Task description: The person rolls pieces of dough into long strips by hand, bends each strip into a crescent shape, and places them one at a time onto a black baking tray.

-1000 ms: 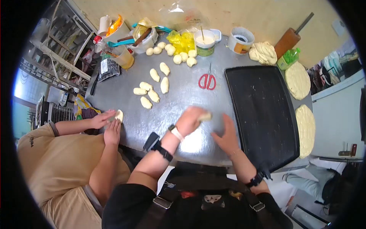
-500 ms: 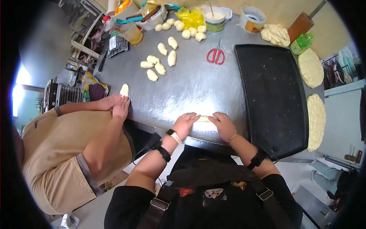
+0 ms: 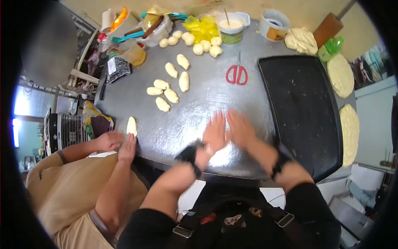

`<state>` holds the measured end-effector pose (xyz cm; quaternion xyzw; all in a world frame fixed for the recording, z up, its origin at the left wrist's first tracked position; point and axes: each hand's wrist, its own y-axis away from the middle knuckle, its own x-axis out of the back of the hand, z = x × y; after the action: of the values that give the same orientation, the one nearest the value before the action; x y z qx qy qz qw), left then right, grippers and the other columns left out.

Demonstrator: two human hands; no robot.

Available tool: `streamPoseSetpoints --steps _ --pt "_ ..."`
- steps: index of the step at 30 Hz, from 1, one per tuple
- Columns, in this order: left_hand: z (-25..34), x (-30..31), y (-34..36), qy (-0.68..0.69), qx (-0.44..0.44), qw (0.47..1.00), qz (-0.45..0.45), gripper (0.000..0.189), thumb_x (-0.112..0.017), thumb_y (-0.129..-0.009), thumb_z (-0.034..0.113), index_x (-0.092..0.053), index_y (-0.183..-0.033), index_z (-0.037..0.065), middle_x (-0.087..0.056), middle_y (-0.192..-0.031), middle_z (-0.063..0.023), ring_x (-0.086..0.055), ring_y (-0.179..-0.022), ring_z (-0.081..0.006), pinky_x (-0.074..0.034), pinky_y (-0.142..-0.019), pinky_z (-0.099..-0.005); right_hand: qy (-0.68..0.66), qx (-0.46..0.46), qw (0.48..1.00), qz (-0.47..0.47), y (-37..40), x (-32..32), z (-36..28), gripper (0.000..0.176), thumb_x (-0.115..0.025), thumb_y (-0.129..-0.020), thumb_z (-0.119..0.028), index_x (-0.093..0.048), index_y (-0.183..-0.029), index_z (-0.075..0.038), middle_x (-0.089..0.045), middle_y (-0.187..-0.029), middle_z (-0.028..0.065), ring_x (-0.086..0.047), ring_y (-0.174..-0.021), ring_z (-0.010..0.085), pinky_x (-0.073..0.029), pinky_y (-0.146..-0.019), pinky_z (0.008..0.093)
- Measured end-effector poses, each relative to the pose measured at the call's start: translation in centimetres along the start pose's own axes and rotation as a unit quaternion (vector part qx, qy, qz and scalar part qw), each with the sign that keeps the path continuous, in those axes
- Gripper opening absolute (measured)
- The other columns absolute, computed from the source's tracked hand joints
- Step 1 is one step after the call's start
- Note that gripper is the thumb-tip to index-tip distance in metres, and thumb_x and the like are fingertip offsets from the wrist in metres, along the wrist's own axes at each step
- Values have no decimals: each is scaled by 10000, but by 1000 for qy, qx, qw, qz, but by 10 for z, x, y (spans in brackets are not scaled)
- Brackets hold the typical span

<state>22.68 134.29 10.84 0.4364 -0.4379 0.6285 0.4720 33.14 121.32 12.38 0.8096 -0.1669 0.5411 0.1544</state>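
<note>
Side by side near the front of the metal table (image 3: 174,137), my left hand (image 3: 215,132) and my right hand (image 3: 240,129) lie palm down, thumbs close together. Both are open, fingers stretched forward and slightly blurred. The piece of dough they had been on is hidden, with only tabletop showing around them. Ahead and to the left lie several oblong dough pieces (image 3: 171,96). A pair of red-handled scissors (image 3: 236,75) rests straight ahead, and a black baking tray (image 3: 304,116) stands to the right of my right hand.
A co-worker's hand (image 3: 127,149) touches another dough piece (image 3: 132,125) at the left. Dough balls (image 3: 198,49), a yellow plastic bag (image 3: 202,28) and a tub of pale mixture (image 3: 231,30) line the back. Flat dough sheets (image 3: 349,135) lie beyond the tray.
My hands have moved forward and closer together, from fingertips on the dough's ends to flat with fingers extended. The dough is now out of sight. The co-worker's left hand has lifted off their dough.
</note>
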Motion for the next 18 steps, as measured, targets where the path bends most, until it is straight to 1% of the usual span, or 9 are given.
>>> streamPoseSetpoints --steps 1,3,6,7,9,10,12,14,18 --pt "24 21 45 59 40 992 -106 817 -550 -863 504 -333 -1433 -40 -282 -1514 -241 -263 -1396 -431 -284 -1097 -531 18 -2 998 -55 49 -4 -15 780 -559 -866 -430 -298 -1459 4 -248 -1552 153 -217 -1443 282 -167 -1154 519" --pt "51 47 93 79 79 983 -148 809 -552 -865 535 -319 -1468 48 -211 -1540 -238 -210 -1403 -465 -222 -1101 -592 13 -32 999 -36 119 -10 -48 824 -569 -844 -478 -305 -1439 27 -234 -1537 210 -212 -1432 350 -177 -1138 562" --pt "25 40 26 14 170 982 -79 757 -511 -890 545 -319 -1481 114 -148 -1564 -215 -141 -1417 -475 -155 -1115 -610 -18 -215 977 -8 44 14 -35 808 -534 -889 -434 -224 -1473 31 -185 -1555 205 -152 -1451 345 -121 -1153 555" --pt "-2 31 -12 9 186 982 18 749 -495 -902 530 -301 -1487 104 -145 -1565 -218 -149 -1413 -479 -149 -1118 -609 17 -226 972 64 1 20 -16 809 -525 -892 -430 -212 -1476 35 -176 -1558 209 -143 -1454 347 -116 -1154 556" --pt "-45 39 -83 -15 197 975 99 761 -489 -910 506 -288 -1475 38 -190 -1554 -216 -179 -1421 -431 -184 -1137 -543 63 -252 943 208 -75 29 17 812 -508 -899 -424 -187 -1482 42 -157 -1564 216 -126 -1459 350 -105 -1155 557" --pt "-60 36 -99 -27 182 973 140 772 -489 -910 507 -287 -1467 11 -210 -1549 -214 -199 -1422 -410 -204 -1141 -516 38 -202 958 201 -81 32 23 821 -505 -896 -426 -177 -1485 43 -155 -1565 218 -125 -1459 355 -99 -1154 561" --pt "-58 28 -61 13 111 992 66 785 -493 -907 516 -292 -1458 -6 -235 -1541 -210 -230 -1415 -394 -227 -1138 -491 -11 -106 978 180 -72 34 32 840 -498 -890 -430 -156 -1492 45 -150 -1568 221 -123 -1458 365 -87 -1151 568" --pt "-29 28 17 40 55 998 0 825 -502 -891 567 -308 -1450 -9 -248 -1536 -210 -263 -1405 -390 -260 -1124 -493 74 -37 997 9 9 15 13 854 -515 -864 -454 -204 -1479 50 -188 -1560 213 -184 -1448 341 -131 -1140 583" --pt "-1 43 120 24 106 984 -139 770 -470 -907 583 -248 -1510 158 -138 -1574 -197 -159 -1430 -434 -191 -1123 -571 2 -123 989 -82 132 -2 -27 953 -577 -811 -531 -233 -1446 90 -197 -1527 285 -191 -1425 418 -157 -1124 598"
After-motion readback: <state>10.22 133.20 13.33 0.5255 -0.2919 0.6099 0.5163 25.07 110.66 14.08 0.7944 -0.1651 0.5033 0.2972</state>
